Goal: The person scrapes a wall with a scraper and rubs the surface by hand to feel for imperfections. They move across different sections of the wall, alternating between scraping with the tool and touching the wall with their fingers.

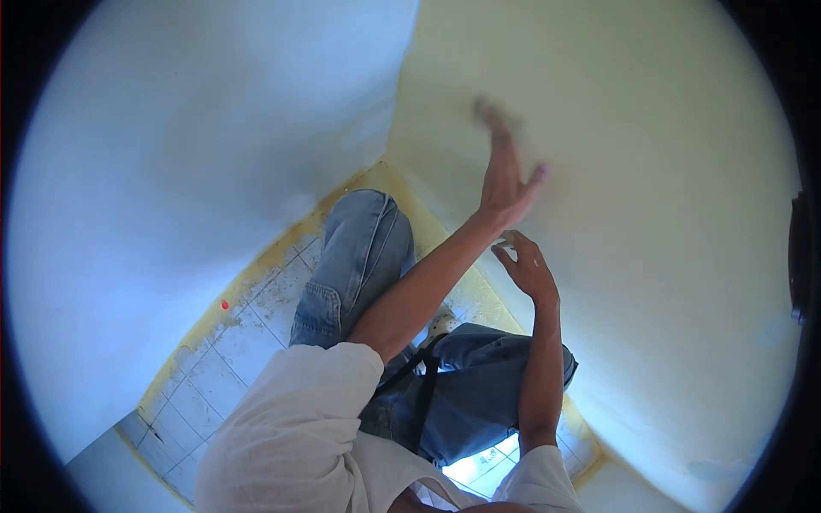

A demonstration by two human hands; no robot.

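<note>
My left hand (pixel 507 184) reaches up to the yellowish wall (pixel 650 171), thumb spread away from the fingers. Motion blurs its fingertips, which overlap the wall near the corner. Nothing shows in this hand. Lower down and closer to me, my right hand (pixel 528 267) is bent with its thumb and fingers closed around a small whitish thing (pixel 507 243), mostly hidden by the fingers. A pale speck marks one of its fingers.
A pale bluish wall (pixel 188 171) meets the yellowish one in a corner. Yellow edging (pixel 256 265) borders the smeared tile floor (pixel 227 342), where a small red object (pixel 224 304) lies. My bent knees (pixel 368 231) in jeans are close to the corner. A dark object (pixel 800 256) is at far right.
</note>
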